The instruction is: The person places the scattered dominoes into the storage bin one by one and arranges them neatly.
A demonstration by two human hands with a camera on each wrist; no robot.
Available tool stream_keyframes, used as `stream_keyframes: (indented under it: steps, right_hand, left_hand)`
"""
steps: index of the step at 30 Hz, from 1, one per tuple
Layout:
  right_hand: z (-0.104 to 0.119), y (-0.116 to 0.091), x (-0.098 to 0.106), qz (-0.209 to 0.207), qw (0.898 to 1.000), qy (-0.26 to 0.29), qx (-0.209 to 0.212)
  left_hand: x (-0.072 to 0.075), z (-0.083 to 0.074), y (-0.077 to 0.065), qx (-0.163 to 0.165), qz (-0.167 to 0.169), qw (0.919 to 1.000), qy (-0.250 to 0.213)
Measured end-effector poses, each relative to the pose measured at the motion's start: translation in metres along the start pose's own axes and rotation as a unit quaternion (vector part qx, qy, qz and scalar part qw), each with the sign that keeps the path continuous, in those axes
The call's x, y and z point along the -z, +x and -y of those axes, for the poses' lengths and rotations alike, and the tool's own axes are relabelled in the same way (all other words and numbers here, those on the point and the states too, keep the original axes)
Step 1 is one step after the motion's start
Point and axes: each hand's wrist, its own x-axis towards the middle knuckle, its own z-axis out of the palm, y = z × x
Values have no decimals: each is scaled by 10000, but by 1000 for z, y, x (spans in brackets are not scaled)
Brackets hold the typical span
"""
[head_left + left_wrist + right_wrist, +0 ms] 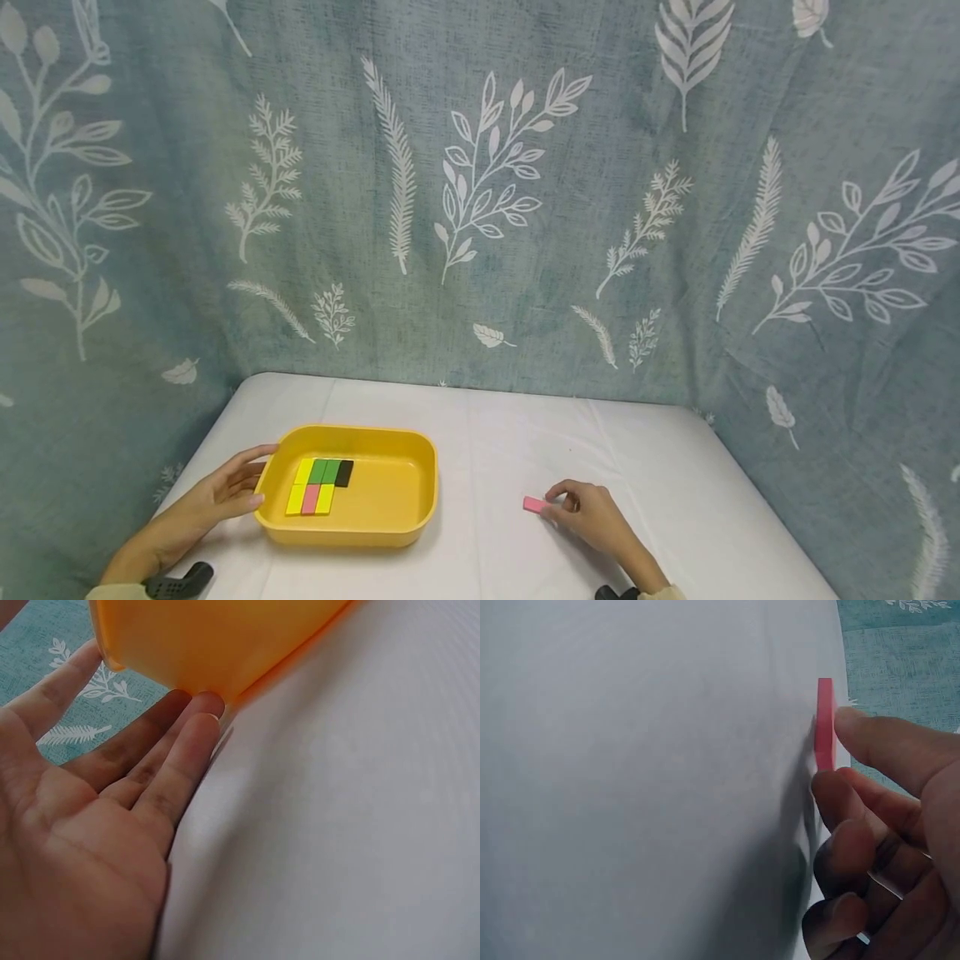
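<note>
On the left of the white table is a yellow tray (390,537). Two rows of small blocks lie in its left part: yellow (303,472), green (325,472) and black (344,473) behind, yellow and pink (310,500) in front. My left hand (219,492) touches the tray's left side with fairly straight fingers; in the left wrist view several fingertips (196,739) meet its outer wall. Right of the tray, my right hand (588,515) pinches one end of a loose pink block (534,505). In the right wrist view the thumb lies along that pink block (824,724).
The white-covered table (480,467) extends around the tray and on past my right hand. Blue-green curtains (525,317) with white leaf prints hang behind it and at both sides. Dark wrist-worn devices (178,582) show at the bottom.
</note>
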Motion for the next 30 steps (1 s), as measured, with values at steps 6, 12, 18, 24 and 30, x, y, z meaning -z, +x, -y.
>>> stream_keyframes:
  steps: [6, 12, 18, 24, 30]
  right_hand:
    - [-1, -3, -1, 70, 9999, -67, 27]
    - [0, -6, -1, -68, 9999, -95, 50]
    - [-3, -6, -2, 80, 9999, 46, 117]
    - [-8, -3, 6, 555, 9970, 502, 173]
    - [-8, 3, 19, 1500, 9811, 1177, 336]
  left_hand:
    - [0, -1, -1, -20, 41, 10000, 21]
    - [1, 0, 0, -19, 33, 10000, 48]
    - [1, 1, 0, 5, 32, 10000, 16]
    - [1, 1, 1, -31, 70, 10000, 8]
    - [2, 1, 0, -55, 155, 9998, -58]
